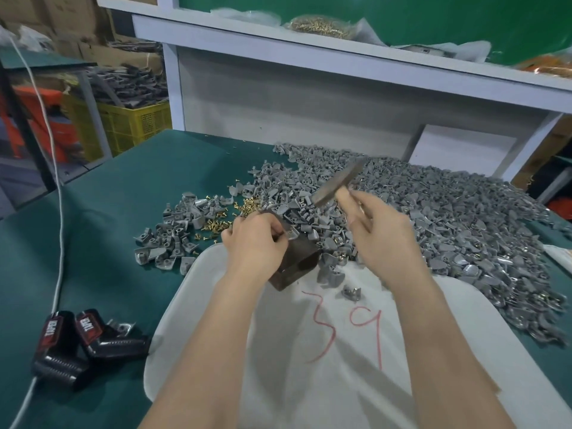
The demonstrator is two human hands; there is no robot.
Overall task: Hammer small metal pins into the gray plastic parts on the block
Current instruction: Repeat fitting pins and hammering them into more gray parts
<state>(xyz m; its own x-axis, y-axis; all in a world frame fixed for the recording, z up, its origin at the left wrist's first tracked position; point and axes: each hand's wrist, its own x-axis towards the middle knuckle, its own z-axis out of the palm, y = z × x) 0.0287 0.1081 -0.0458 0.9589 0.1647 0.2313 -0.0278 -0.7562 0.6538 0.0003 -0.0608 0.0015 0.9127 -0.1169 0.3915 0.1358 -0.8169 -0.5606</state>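
A dark metal block [297, 261] stands at the far edge of a white cloth [325, 351]. My left hand [255, 243] rests over the block's top and pinches a gray plastic part [291, 232] there; any pin under the fingers is hidden. My right hand [382, 236] grips the wooden handle of a hammer [337, 182], whose blurred metal head is raised above and right of the block. A big heap of gray plastic parts [433, 218] lies behind. Small brass pins [229, 216] are scattered left of the block.
The cloth carries red handwritten marks and two loose gray parts [351, 292]. Two black grip tools [86, 342] and a white cable [58, 212] lie on the green table at left. A white shelf [309, 41] with bagged pins rises behind; a yellow crate [130, 119] stands far left.
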